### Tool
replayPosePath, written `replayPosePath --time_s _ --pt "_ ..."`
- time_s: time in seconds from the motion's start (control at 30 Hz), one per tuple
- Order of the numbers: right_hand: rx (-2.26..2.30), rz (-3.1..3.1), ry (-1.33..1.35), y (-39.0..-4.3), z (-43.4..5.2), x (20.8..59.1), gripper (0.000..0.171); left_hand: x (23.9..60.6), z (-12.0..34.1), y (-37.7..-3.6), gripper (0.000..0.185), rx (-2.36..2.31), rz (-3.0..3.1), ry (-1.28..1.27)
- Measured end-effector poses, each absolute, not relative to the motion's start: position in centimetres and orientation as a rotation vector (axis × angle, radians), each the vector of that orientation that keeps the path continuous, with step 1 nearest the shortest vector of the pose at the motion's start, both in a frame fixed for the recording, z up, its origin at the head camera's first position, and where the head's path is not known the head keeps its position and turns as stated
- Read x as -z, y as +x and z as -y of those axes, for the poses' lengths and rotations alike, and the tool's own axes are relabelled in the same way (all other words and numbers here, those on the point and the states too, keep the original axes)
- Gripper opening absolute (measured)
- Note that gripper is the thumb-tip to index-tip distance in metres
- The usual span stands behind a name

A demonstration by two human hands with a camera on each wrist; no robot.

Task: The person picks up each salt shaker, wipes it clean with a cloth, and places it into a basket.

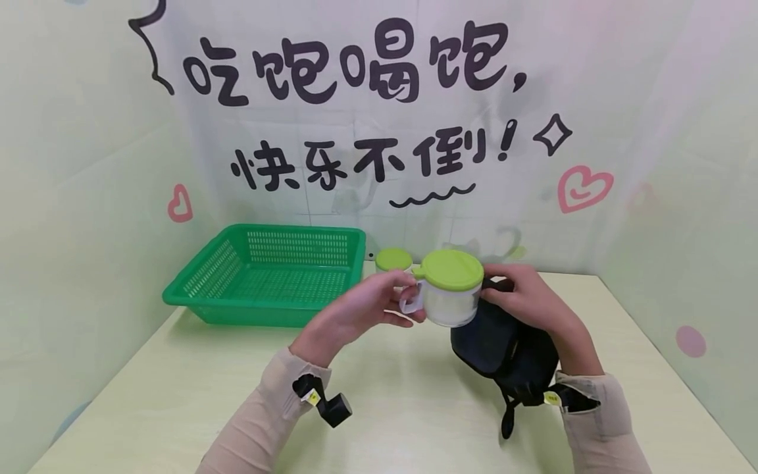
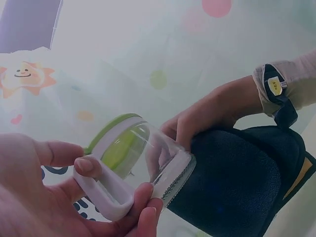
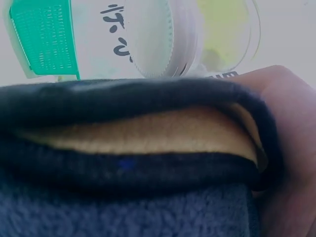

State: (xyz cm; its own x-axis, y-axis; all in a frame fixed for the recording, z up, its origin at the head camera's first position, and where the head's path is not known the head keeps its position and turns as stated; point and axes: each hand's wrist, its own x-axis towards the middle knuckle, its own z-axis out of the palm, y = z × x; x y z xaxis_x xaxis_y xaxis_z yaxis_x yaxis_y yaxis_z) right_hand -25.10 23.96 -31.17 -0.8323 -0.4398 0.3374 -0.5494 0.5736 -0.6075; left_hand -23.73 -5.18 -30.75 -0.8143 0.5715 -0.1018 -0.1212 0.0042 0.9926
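1. While both hands were raised above the pale tabletop (image 1: 195, 388), they met around one small clear jar (image 1: 451, 306) with a lime-green lid (image 1: 450, 268) – it was off the table, held between them.
2. The left hand (image 1: 361, 309) pinched the jar's white handle (image 1: 411, 301); in the left wrist view its thumb and fingertips (image 2: 89, 165) were curled round that white loop (image 2: 111, 195).
3. The right hand (image 1: 527, 296) was on the far side of the jar from the left, its fingers bent round the jar's wall and round the top edge of a dark cloth (image 1: 503, 349).
4. That cloth hung down beneath the right hand and rested on the table just below the jar. The right wrist view showed it close up – dark blue fleece (image 3: 123, 207) with a tan inner layer (image 3: 138, 133) – pressed against the jar's ribbed base (image 3: 148, 39).
5. The jar was upright in the head view, lid on top, handle pointing toward the left hand.
6. Behind the left hand, near the back wall, stood a second jar with a green lid (image 1: 393, 259), apart from both hands.
7. Further out beyond the left hand sat a green plastic basket (image 1: 237, 306) on the table.
8. Each wrist wore a strapped black camera mount over a beige sleeve (image 1: 260, 421).
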Motion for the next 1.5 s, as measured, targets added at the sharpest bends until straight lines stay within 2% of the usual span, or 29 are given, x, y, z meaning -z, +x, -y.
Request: replayPosePath --time_s 0.33,0.73,0.97,1.23,1.5 --pt "-1.169 2.546 0.795 -25.3 -24.2 30.5 0.026 30.6 5.0 -24.3 0.033 -1.826 -1.761 0.503" --pt "-1.196 2.586 1.01 -26.8 -24.2 31.8 0.025 30.4 4.9 -24.3 0.033 -1.844 -1.742 0.484" --pt "-1.154 2.712 1.053 -27.1 -24.7 32.0 0.023 30.4 4.7 -24.4 0.034 -1.841 -1.717 0.503" --pt "-1.276 2.582 1.117 -27.0 -25.0 32.0 0.021 30.4 4.7 -24.4 0.034 -1.81 -1.698 0.536" --pt "-1.421 2.473 1.013 -26.2 -24.7 31.4 0.025 30.7 4.8 -24.2 0.031 -1.766 -1.663 0.576"
